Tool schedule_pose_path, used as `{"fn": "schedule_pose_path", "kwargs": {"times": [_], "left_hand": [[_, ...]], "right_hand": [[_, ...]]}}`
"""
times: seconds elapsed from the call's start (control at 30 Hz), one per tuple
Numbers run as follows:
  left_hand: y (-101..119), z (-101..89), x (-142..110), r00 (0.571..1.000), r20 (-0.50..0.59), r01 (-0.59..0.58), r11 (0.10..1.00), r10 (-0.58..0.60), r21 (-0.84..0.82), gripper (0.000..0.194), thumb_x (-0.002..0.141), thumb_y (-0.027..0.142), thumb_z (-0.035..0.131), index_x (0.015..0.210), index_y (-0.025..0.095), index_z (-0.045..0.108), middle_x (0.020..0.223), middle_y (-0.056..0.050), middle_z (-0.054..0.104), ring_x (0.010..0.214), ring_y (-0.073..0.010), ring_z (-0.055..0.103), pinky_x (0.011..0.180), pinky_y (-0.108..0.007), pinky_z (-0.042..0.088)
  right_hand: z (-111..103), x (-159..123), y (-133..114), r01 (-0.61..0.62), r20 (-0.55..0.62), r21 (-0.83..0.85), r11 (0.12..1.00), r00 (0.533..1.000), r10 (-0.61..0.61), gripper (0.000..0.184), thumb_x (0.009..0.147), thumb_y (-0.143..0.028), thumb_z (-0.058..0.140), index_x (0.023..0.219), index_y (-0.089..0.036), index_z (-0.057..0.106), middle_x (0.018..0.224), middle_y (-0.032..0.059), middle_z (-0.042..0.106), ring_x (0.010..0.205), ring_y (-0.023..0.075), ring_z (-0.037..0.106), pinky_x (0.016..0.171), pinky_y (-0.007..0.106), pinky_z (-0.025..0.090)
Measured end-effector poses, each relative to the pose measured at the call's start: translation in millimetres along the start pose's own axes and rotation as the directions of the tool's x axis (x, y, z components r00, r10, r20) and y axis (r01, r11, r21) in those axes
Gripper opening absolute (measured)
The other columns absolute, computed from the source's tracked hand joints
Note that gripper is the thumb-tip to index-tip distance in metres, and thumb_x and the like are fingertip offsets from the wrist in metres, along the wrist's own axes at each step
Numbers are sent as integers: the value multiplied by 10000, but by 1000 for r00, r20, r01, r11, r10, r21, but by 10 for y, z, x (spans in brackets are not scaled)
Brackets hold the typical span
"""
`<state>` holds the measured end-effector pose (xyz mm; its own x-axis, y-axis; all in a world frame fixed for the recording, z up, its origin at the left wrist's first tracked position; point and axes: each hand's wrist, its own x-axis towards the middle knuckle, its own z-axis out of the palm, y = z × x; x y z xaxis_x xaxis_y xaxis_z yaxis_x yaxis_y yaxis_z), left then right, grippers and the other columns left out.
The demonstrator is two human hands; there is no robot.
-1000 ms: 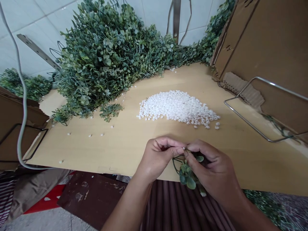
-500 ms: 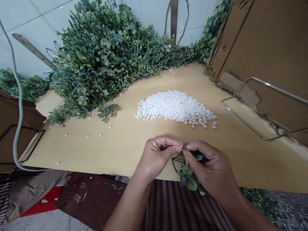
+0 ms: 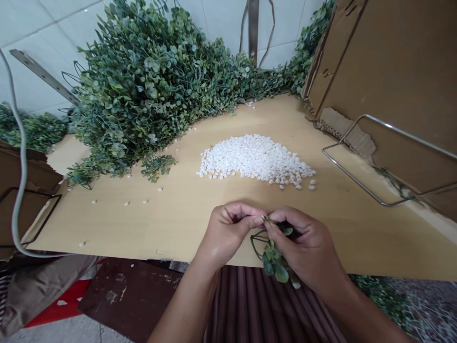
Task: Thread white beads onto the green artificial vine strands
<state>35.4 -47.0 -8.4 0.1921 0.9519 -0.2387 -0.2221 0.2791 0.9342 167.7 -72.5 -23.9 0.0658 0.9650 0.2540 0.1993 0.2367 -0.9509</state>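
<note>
Both hands have drifted left, fingers [image 3: 257, 220] still pinching the sprig [image 3: 274, 259].

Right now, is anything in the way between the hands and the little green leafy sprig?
Nothing visible is. The right hand already holds the leafy sprig in its grip, and the left hand pinches at the sprig's stem tip where the fingertips meet. The pile of white beads lies farther back on the table, apart from both hands.
</note>
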Motion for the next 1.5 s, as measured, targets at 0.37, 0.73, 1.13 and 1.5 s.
{"fn": "schedule_pose_path", "kwargs": {"times": [0.37,0.73,1.13,1.5], "left_hand": [[37,0,29,997,51,56,998,-58,43,84,624,61,727,607,141,706,576,17,678,551,-68,593,619,-183,507],[34,-43,8,998,43,44,999,-44,4,90,598,197,791,644,154,727,596,3,692,553,-77,597,605,-191,513],[41,-28,17,998,31,49,990,-53,135,143,582,237,801,614,139,702,590,-16,677,560,-109,595,626,-254,530],[-29,-70,-264,924,-135,-290,886,358,363,81,723,210,689,795,172,693,818,-37,653,762,-139,602,692,-233,496]], "right_hand": [[12,5,6,5,-9,-40,999,1000,-5,140,732,-189,534,597,-178,574,555,-10,573,510,120,542,498,203,433],[-30,8,-11,-47,51,23,999,998,45,136,757,-209,548,649,-170,620,596,-3,615,545,130,570,521,205,452],[4,7,-12,-50,25,-26,998,998,50,140,732,-202,525,611,-174,590,570,1,586,524,132,551,495,209,435],[41,26,11,-124,29,8,992,992,124,172,770,-293,529,667,-163,576,616,20,601,569,150,563,538,235,441]]}}
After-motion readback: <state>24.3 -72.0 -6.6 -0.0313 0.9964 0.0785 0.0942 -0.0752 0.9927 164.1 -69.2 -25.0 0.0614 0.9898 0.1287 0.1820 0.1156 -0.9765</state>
